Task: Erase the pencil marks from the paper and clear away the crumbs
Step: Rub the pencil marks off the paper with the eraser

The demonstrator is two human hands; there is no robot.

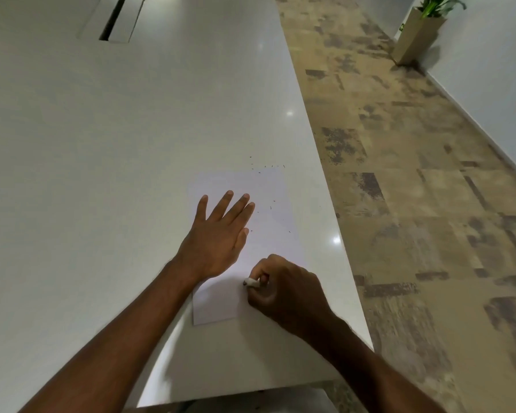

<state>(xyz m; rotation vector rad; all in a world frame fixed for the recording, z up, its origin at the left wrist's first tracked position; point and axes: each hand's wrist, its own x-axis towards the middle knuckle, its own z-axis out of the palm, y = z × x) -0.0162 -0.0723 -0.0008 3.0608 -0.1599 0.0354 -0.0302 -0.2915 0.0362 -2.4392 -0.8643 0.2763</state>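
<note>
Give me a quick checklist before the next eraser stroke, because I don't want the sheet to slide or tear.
1. Paper pinned down: ok, the left hand lies flat on it, fingers straight.
2. Eraser in grip: ok, the right hand has its fingers curled round it, tip at the sheet.
3. Sheet fully on the table: ok, though its right edge lies close to the table's edge.
4. Pencil marks left to erase: cannot tell, the sheet looks washed out.
5. Crumbs cleared: not ok, dark specks lie on the far end of the sheet and just beyond it.
</note>
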